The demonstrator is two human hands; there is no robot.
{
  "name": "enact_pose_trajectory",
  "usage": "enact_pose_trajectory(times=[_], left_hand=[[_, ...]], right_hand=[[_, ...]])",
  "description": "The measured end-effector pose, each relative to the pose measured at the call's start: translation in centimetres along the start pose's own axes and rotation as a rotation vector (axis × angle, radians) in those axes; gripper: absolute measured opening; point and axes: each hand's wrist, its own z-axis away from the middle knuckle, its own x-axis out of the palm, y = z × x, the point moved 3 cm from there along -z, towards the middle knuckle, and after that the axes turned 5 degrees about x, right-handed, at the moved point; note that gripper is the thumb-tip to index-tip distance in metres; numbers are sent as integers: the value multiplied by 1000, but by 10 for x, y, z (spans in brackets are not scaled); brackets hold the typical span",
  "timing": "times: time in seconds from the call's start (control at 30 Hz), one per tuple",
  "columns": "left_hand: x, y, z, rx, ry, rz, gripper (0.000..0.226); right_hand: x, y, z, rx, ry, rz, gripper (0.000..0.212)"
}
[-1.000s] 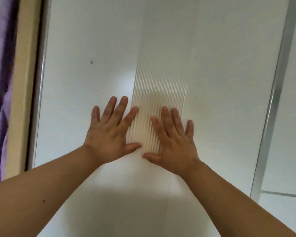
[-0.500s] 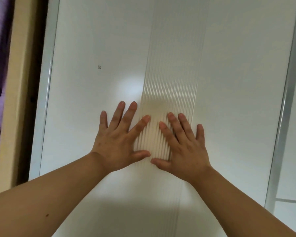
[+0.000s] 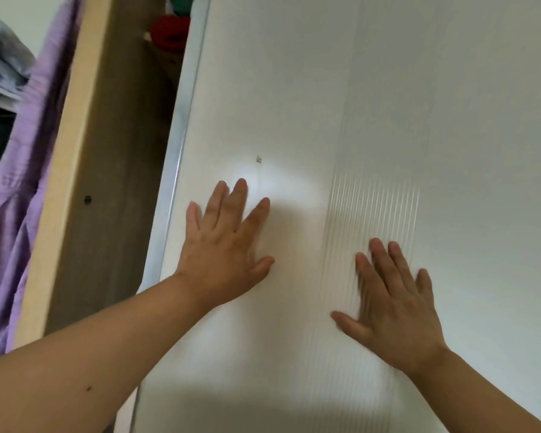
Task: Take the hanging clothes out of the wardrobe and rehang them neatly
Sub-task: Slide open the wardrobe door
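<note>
A white sliding wardrobe door [image 3: 341, 104] with a ribbed vertical strip [image 3: 375, 207] fills most of the view. My left hand [image 3: 222, 245] lies flat on the smooth panel, fingers spread. Flat on the ribbed strip, lower and to the right, rests my right hand [image 3: 394, 307], blurred. Left of the door's metal edge a dark gap shows the wardrobe's inside wall [image 3: 116, 170]. A red garment [image 3: 169, 34] and a bit of green cloth [image 3: 181, 3] show at the top of the gap.
The wardrobe's light wooden side post [image 3: 63, 170] stands left of the gap. Outside it hang a purple garment [image 3: 19, 170] and a pale grey-blue cloth [image 3: 3, 64] at the far left.
The door has slid to the right and a gap has opened at its left edge. My hands have moved apart, the right one lower and farther right.
</note>
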Motion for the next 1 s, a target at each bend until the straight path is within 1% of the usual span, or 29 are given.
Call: enact_pose_trajectory(times=[0.1, 0.17, 0.23, 0.33, 0.37, 0.4, 0.43, 0.47, 0.5, 0.57, 0.63, 0.73, 0.8, 0.83, 0.9, 1.0], left_hand=[[-7, -15, -5, -160, -19, 16, 82], [-8, -22, -6, -220, -5, 49, 83], [-8, -26, -7, -262, 6, 130, 89], [-7, -26, -7, -297, 7, 317, 96], [-9, -27, -7, -295, 38, 374, 94], [-7, -26, -7, -275, 64, 421, 86], [-8, -24, -7, -262, 86, 455, 72], [-7, -21, -7, -255, 118, 465, 57], [-5, -17, -6, -219, 135, 439, 52], [-3, -18, -6, -260, 132, 511, 58], [-2, -16, -7, -254, 134, 568, 67], [6, -10, -1, -211, 121, 621, 70], [15, -5, 5, -183, 152, 595, 70], [20, -2, 9, -166, 141, 582, 69], [24, 4, 15, -140, 116, 632, 71], [22, 15, 15, -120, 136, 606, 75]], right_hand=[[-2, 6, 2, 76, 20, -40, 91], [-4, 10, 3, 127, 29, -62, 89], [-6, 13, 4, 169, 41, -92, 88], [-7, 17, 5, 239, 72, -146, 82], [-9, 18, 3, 285, 94, -195, 81], [-12, 18, 1, 327, 118, -260, 81], [-16, 15, -4, 350, 134, -320, 81], [-21, 10, -10, 336, 162, -343, 80], [-26, 3, -18, 293, 191, -325, 78], [-39, -19, -38, 165, 228, -243, 73], [-49, -44, -60, 51, 213, -211, 71], [-59, -84, -94, -62, 167, -121, 73], [-65, -106, -112, -83, 128, -89, 75], [-67, -115, -119, -90, 113, -95, 76], [-66, -128, -131, -88, 71, -122, 77], [-62, -133, -142, 9, 17, -162, 77]])
